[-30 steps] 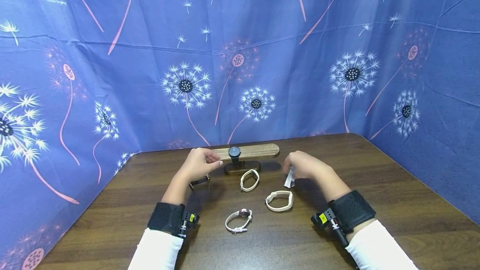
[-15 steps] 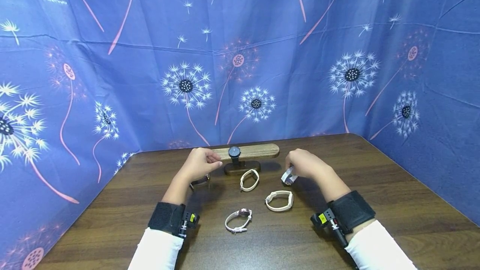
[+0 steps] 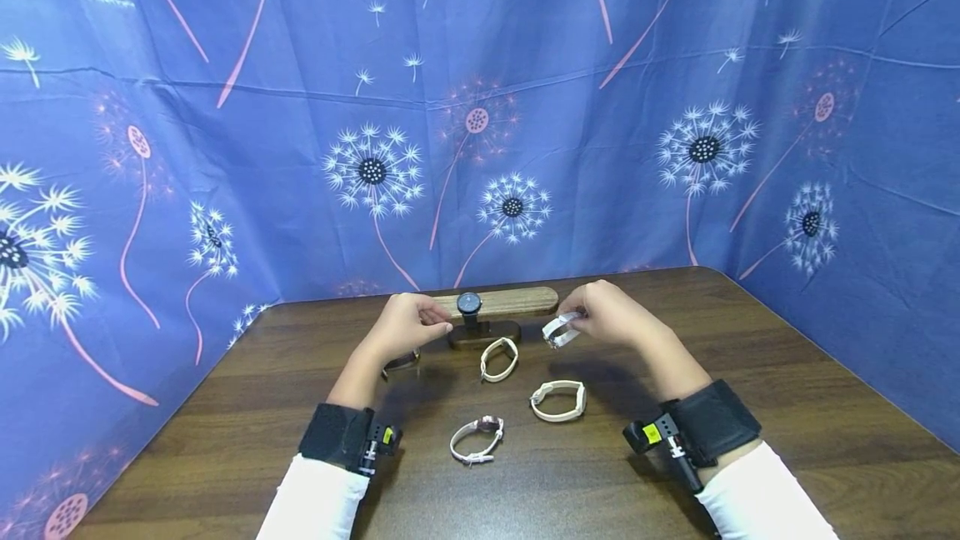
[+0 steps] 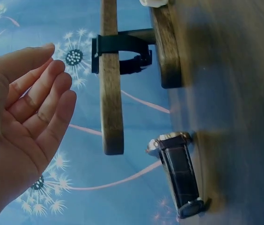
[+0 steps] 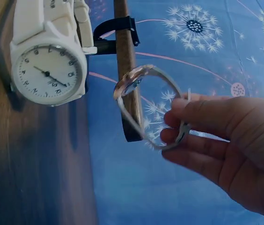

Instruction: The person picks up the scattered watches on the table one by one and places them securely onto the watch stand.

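Observation:
My right hand (image 3: 607, 315) pinches a white-strapped wristwatch (image 5: 122, 86) by its strap, between thumb and fingers. The watch hangs above the table near the right end of a wooden bar (image 3: 517, 301), its rose-gold case facing away from the fingers. Around that bar, on a dark stand base (image 3: 483, 335), sits a black wristwatch (image 3: 469, 304). By the bar's left end is my left hand (image 3: 395, 329), fingers loosely bent and holding nothing; the left wrist view shows it apart from the bar. Below it lies a dark leather-strapped watch (image 4: 181, 173), partly hidden in the head view.
On the brown table (image 3: 225, 440) lie a cream watch (image 3: 486, 365) in front of the stand, another cream watch (image 3: 555, 418) to its right, and a white-strapped watch (image 3: 489, 425) nearest me. A blue dandelion-print cloth (image 3: 585, 157) hangs behind and at the sides.
My right hand has lifted the white-strapped watch and brought it left toward the bar, turning it on the way. The left hand has shifted only slightly to the right.

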`<state>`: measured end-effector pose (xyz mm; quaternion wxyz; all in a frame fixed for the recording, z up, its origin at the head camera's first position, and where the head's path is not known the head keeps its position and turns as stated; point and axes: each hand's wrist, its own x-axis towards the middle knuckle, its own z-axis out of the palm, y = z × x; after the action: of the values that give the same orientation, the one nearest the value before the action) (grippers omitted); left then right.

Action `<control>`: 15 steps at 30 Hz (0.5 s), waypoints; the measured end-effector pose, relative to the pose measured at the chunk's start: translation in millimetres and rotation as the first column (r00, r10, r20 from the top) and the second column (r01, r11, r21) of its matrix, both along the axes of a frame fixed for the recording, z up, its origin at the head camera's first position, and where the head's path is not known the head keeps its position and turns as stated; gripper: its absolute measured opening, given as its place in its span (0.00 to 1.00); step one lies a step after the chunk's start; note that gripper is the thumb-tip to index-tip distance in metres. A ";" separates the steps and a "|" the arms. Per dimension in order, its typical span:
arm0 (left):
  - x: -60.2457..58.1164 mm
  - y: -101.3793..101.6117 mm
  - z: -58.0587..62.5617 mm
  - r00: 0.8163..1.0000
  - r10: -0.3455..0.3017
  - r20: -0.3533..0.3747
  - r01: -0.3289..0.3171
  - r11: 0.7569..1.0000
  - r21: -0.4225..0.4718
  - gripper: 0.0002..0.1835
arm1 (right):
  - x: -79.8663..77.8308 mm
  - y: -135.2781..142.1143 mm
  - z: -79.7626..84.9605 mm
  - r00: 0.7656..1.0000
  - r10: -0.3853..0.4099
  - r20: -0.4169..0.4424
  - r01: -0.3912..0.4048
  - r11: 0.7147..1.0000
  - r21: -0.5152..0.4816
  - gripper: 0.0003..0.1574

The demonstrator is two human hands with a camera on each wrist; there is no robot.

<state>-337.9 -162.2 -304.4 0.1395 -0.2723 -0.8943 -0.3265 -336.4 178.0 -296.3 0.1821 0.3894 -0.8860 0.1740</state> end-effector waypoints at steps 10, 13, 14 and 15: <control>13.7 22.1 7.8 0.992 -0.122 -0.019 0.122 0.992 0.011 0.08 | -0.4 -1.3 -2.8 0.959 0.065 0.277 0.023 0.952 -0.304 0.08; 19.0 30.7 9.3 0.982 -0.183 -0.037 0.184 0.983 0.020 0.08 | -0.9 -3.0 -4.0 0.937 0.111 0.330 0.018 0.932 -0.362 0.10; 20.5 33.7 9.6 0.978 -0.204 -0.051 0.205 0.979 0.020 0.09 | -1.0 -4.1 -4.3 0.928 0.129 0.350 0.015 0.924 -0.382 0.11; 22.2 36.7 9.9 0.972 -0.225 -0.069 0.227 0.974 0.017 0.11 | -1.1 -5.2 -4.6 0.919 0.149 0.365 0.011 0.916 -0.400 0.11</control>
<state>-315.7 -125.5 -294.4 0.1345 -0.3814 -0.8482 -0.3420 -337.5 172.7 -300.9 0.0715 0.3342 -0.8363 0.4287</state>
